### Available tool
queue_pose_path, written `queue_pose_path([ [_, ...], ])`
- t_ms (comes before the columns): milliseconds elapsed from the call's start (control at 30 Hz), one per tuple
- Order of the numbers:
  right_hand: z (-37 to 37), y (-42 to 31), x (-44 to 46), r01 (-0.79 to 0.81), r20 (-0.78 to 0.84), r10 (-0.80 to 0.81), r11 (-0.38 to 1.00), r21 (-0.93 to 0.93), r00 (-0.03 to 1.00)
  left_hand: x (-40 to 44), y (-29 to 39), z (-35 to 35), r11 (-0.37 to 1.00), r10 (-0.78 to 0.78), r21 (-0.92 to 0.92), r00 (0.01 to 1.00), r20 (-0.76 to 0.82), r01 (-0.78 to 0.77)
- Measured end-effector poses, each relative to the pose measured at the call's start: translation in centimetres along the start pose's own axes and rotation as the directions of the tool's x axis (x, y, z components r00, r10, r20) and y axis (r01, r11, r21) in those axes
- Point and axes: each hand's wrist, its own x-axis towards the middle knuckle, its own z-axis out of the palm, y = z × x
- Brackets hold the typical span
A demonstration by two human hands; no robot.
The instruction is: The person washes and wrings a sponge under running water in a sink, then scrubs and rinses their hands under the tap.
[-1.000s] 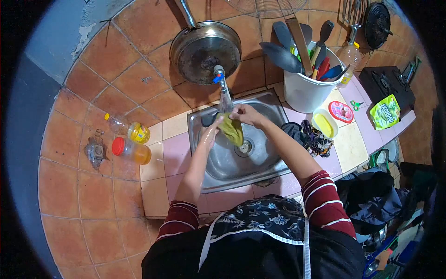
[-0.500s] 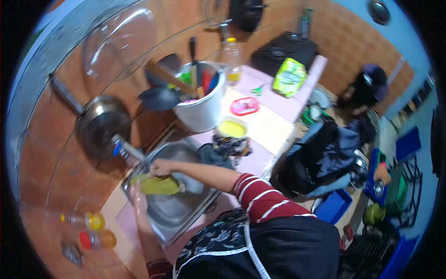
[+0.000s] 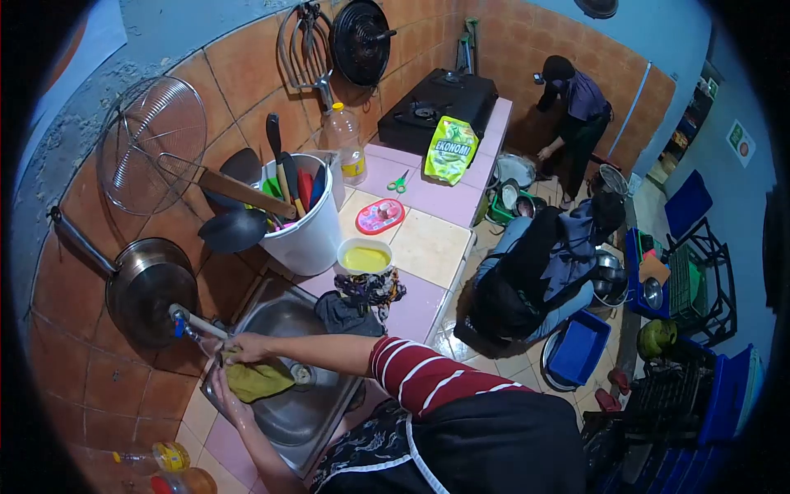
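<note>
A wet yellow-green cloth (image 3: 262,380) hangs over the metal sink (image 3: 309,428), below the wall tap (image 3: 183,321) with its blue handle. My right hand (image 3: 245,347) is closed on the cloth's upper edge, close to the tap spout. On the cloth's near side, my left hand (image 3: 230,402) grips its left edge; its fingers are partly hidden. The drain (image 3: 301,375) shows just right of the cloth. Dark rags (image 3: 350,314) lie over the sink's right rim.
A white bucket of utensils (image 3: 304,247) stands behind the sink, near a tub of yellow paste (image 3: 365,258), a pink-red lid (image 3: 380,216), scissors (image 3: 398,183) and a green pouch (image 3: 450,152). One person (image 3: 535,280) crouches on the floor; another (image 3: 576,107) bends farther back.
The view has shifted and become sharper. The cloth, stretched out flat between my hands before, now hangs lower and more bunched near the tap.
</note>
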Motion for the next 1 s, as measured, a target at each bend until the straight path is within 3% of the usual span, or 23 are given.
queue_pose_path([
  [67,0.9,0.7,1.0,0.001,-0.043,-0.002,1.0,-0.019,0.999,2.4,-4.9,-4.3,0.999,-0.034,-0.02,0.998,-0.059,0.033],
  [133,0.8,-0.7,0.3,-0.03,-0.222,0.015,0.998,-0.063,0.975,4.0,-7.9,-6.1,0.881,-0.458,-0.232,0.869,-0.188,0.414],
  [167,1.0,-0.4,0.6,-0.002,-0.202,-0.031,0.987,-0.16,0.979,2.5,-6.6,-4.6,0.727,-0.657,-0.307,0.753,-0.047,0.614],
  [200,1.4,-0.3,0.8,0.001,-0.197,-0.034,0.987,-0.162,0.98,1.2,-5.0,-2.2,0.728,-0.654,-0.312,0.755,-0.048,0.611],
  [267,2.3,0.2,1.2,0.078,-0.09,-0.103,0.967,-0.241,0.991,-0.1,-2.7,1.3,0.325,-0.675,-0.676,0.663,0.324,0.661],
  [300,3.6,0.2,0.8,0.14,-0.112,-0.175,0.955,-0.262,0.978,2.3,-6.1,-1.0,0.394,-0.554,-0.742,0.785,0.278,0.542],
  [333,4.3,-0.1,0.5,0.2,-0.134,-0.247,0.936,-0.288,0.96,2.7,-6.4,-0.8,0.391,-0.548,-0.744,0.786,0.285,0.542],
  [367,4.6,-1.9,-0.9,0.125,-0.056,-0.149,0.943,-0.31,0.987,2.9,-6.7,-0.6,0.415,-0.546,-0.736,0.793,0.269,0.535],
  [400,7.3,0.2,-0.4,0.125,-0.055,-0.172,0.869,-0.478,0.984,3.1,-7.1,-0.3,0.436,-0.543,-0.728,0.8,0.256,0.529],
  [433,7.3,-1.4,-2.4,0.241,-0.021,-0.317,0.762,-0.601,0.948,3.3,-7.5,0.1,0.458,-0.541,-0.718,0.805,0.244,0.525],
  [467,8.2,-0.2,-2.4,0.236,-0.025,-0.315,0.757,-0.609,0.949,3.6,-7.7,0.6,0.48,-0.537,-0.706,0.811,0.233,0.521],
  [533,10.2,0.5,-3.3,0.323,-0.154,-0.505,0.728,-0.604,0.849,4.0,-8.2,1.3,0.527,-0.53,-0.679,0.822,0.207,0.51],
  [567,9.3,0.4,-3.4,0.216,0.016,-0.285,0.685,-0.696,0.958,4.1,-8.3,1.5,0.55,-0.526,-0.667,0.829,0.19,0.502],
  [600,7.7,0.4,-2.7,0.215,0.018,-0.283,0.685,-0.696,0.959,4.0,-8.6,1.6,0.572,-0.523,-0.657,0.835,0.17,0.491],
  [667,6.3,1.8,-0.6,0.165,-0.192,-0.314,0.822,-0.545,0.93,3.4,-8.9,1.3,0.618,-0.517,-0.636,0.848,0.115,0.463],
  [700,6.0,2.2,-0.2,0.167,-0.187,-0.311,0.824,-0.541,0.932,3.0,-9.1,1.2,0.64,-0.513,-0.624,0.854,0.088,0.449],
  [767,5.5,1.9,0.4,-0.097,-0.527,-0.134,0.916,-0.388,0.839,2.5,-9.0,1.0,0.689,-0.5,-0.587,0.865,0.039,0.425],
  [800,5.8,1.6,0.2,-0.095,-0.528,-0.137,0.916,-0.389,0.838,2.5,-8.8,1.0,0.69,-0.497,-0.587,0.867,0.04,0.423],
  [867,6.9,-0.4,-1.6,0.133,-0.563,-0.309,0.934,-0.332,0.767,2.4,-8.3,1.0,0.713,-0.476,-0.581,0.879,0.01,0.392],
  [900,7.4,-1.9,-3.1,0.167,-0.44,-0.312,0.926,-0.338,0.842,2.5,-8.1,1.0,0.722,-0.47,-0.577,0.883,-0.006,0.381],
  [933,7.7,-1.7,-3.3,0.16,-0.444,-0.307,0.927,-0.338,0.841,2.5,-8.0,1.0,0.73,-0.467,-0.574,0.884,-0.021,0.372],
  [1000,7.7,-1.3,-3.5,0.296,-0.261,-0.495,0.784,-0.546,0.829,2.6,-7.8,1.0,0.742,-0.466,-0.561,0.884,-0.036,0.368],
])
